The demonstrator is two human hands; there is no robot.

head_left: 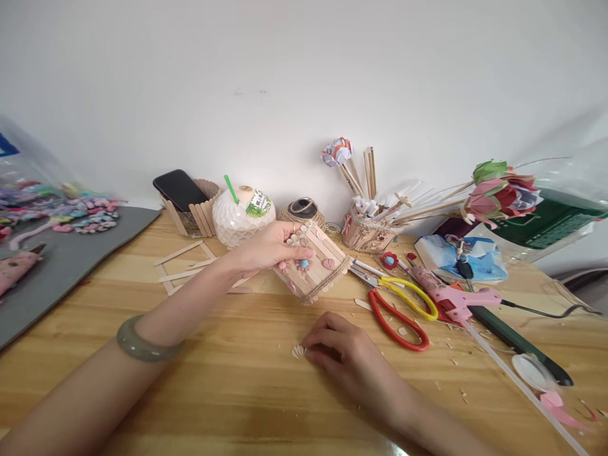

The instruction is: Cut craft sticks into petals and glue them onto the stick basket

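Note:
My left hand (268,248) grips a small box made of popsicle sticks (316,263), wrapped with twine and dotted with small pink and blue decorations; it is held tilted just above the wooden table (228,380). My right hand (339,351) rests on the table in front of the box, its fingertips touching a small pale shell-shaped piece (298,351). A green bangle (142,342) circles my left wrist.
Red and yellow scissors (399,307) and a pink glue gun (453,297) lie to the right. Behind stand a white coconut-shaped cup (242,218), a twine spool (301,210), a stick holder with a phone (183,190), and paper flowers (498,190). Loose sticks (183,269) lie at left.

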